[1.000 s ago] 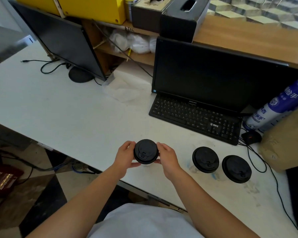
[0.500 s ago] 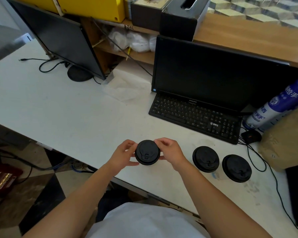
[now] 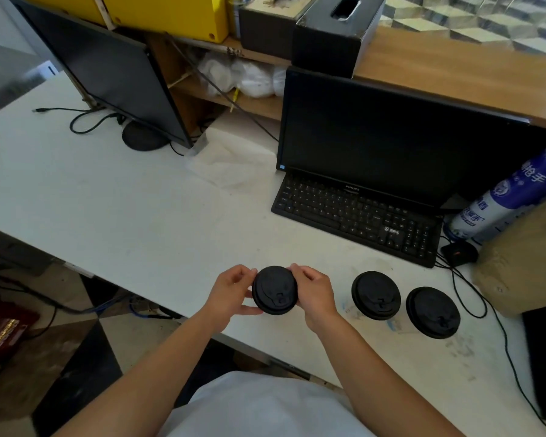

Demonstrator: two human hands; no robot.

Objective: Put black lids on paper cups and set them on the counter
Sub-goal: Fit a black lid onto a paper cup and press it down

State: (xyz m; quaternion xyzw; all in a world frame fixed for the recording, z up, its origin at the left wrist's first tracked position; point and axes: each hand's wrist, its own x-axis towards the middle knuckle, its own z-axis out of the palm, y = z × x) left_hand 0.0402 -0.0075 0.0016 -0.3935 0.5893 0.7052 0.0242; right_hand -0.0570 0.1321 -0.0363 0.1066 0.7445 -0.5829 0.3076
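Hands worked together: left hand (image 3: pixel 230 291) and right hand (image 3: pixel 316 291) curled around the black lid (image 3: pixel 275 290), likely pressing it onto a hidden cup above the counter (image 3: pixel 139 216) edge, beside two lidded cups (image 3: pixel 375 294).

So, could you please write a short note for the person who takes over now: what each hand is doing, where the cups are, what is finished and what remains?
Left hand and right hand: both grip the rim of the black lid from opposite sides, at the near edge of the white counter. The cup beneath is hidden by the lid.
Done: two lidded cups stand on the counter to the right, in front of the keyboard.
Left: check that this lid is seated all round, then set the cup beside the other two. No more bare cups or loose lids are in view.
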